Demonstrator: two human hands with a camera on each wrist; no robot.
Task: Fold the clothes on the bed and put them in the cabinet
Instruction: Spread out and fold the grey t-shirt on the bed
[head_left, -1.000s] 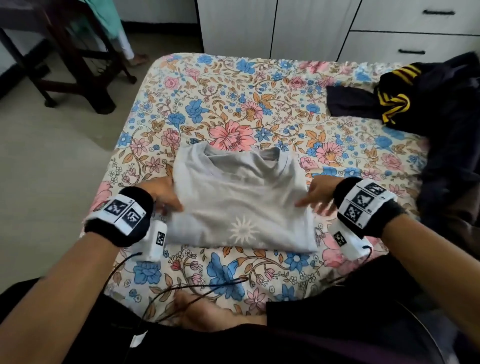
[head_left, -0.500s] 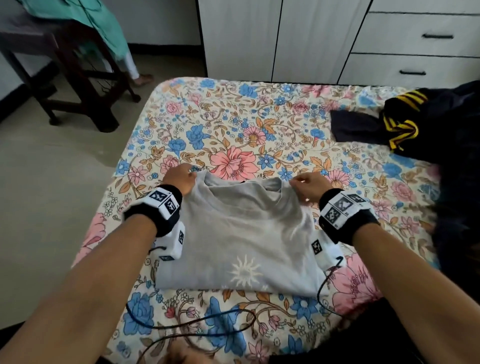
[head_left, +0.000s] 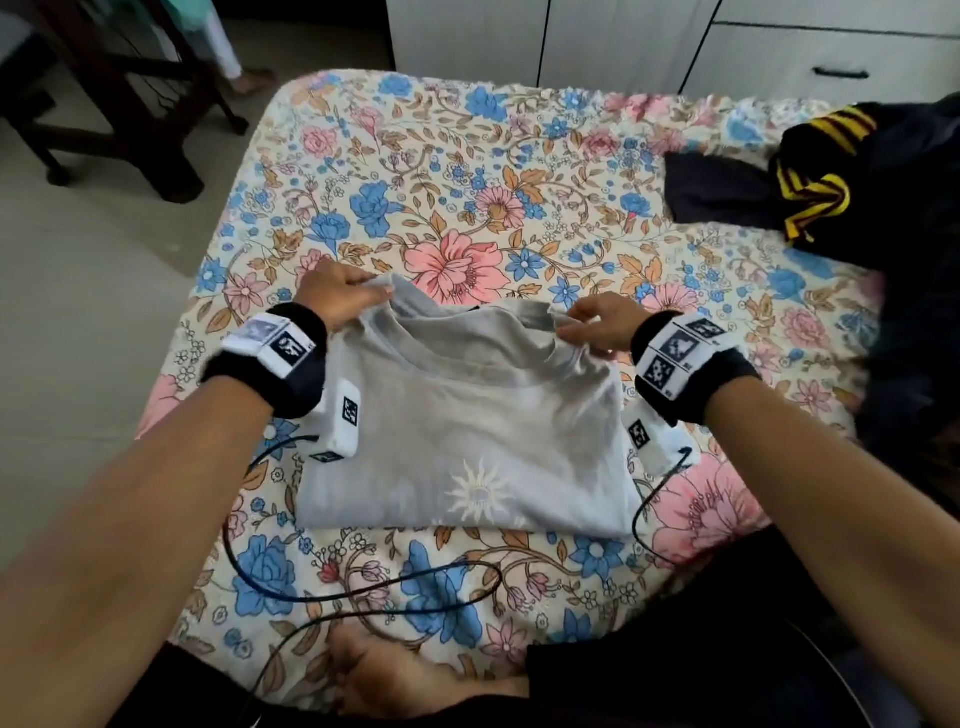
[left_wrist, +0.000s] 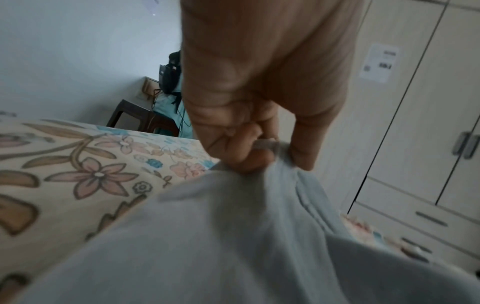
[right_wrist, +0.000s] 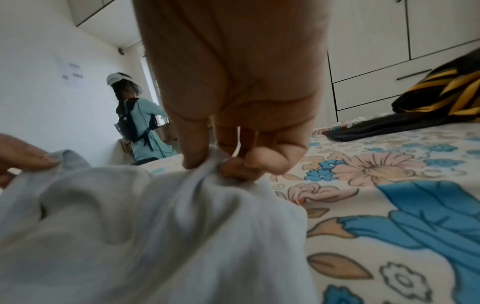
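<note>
A grey T-shirt (head_left: 467, 431) with a white sun print lies partly folded on the floral bed (head_left: 457, 171). My left hand (head_left: 343, 301) pinches its far left shoulder corner and my right hand (head_left: 597, 322) pinches the far right one. Both corners are lifted a little off the sheet. In the left wrist view the left hand (left_wrist: 262, 152) has its thumb and fingers closed on the grey T-shirt (left_wrist: 233, 236). The right wrist view shows the right hand (right_wrist: 221, 162) bunching the grey T-shirt (right_wrist: 145, 226) between thumb and fingers.
A dark garment with yellow stripes (head_left: 831, 182) lies heaped at the bed's far right. White cabinet doors and drawers (head_left: 675, 41) stand beyond the bed. A dark wooden chair (head_left: 130, 104) is on the floor at the left. Another person (right_wrist: 140, 119) stands by the wall. Cables (head_left: 363, 587) trail near me.
Both hands moved from the shirt's sides up to its collar end, took hold of the two shoulder corners and lifted them slightly.
</note>
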